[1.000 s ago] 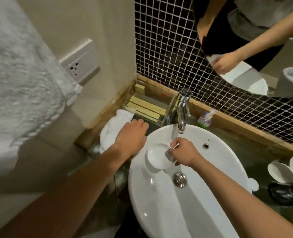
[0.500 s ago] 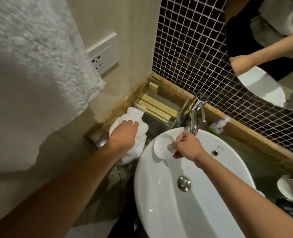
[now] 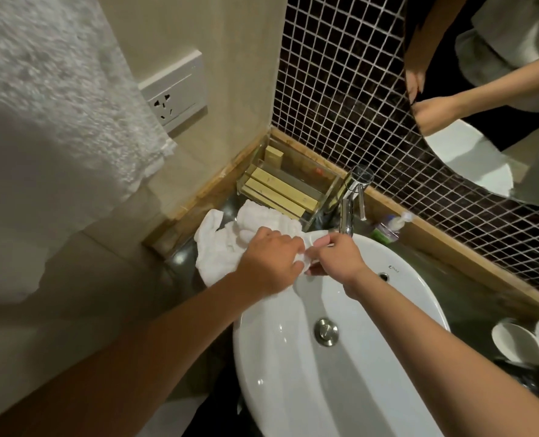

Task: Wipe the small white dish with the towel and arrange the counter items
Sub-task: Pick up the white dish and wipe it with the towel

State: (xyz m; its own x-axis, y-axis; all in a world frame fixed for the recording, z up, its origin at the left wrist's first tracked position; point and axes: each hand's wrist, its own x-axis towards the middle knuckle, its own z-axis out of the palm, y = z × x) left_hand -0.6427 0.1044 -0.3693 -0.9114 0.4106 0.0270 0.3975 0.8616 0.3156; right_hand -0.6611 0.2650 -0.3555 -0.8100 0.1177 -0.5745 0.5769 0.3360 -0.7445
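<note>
My left hand (image 3: 269, 261) grips a crumpled white towel (image 3: 230, 241) at the left rim of the white basin (image 3: 372, 389). My right hand (image 3: 336, 260) holds the small white dish (image 3: 313, 239) at that rim, right against the towel. The two hands touch over the dish. Most of the dish is hidden by fingers and towel; only its upper edge shows.
A chrome faucet (image 3: 350, 203) stands behind the basin. A clear tray (image 3: 285, 189) with wooden blocks sits in the back corner, a small bottle (image 3: 388, 227) lies by the faucet. Two white dishes (image 3: 515, 343) rest on the dark counter at right. A large towel (image 3: 56, 105) hangs at left.
My left hand picked up the towel from the counter and brought it right, onto the dish. My right hand lifted the dish from the basin bowl to the left rim.
</note>
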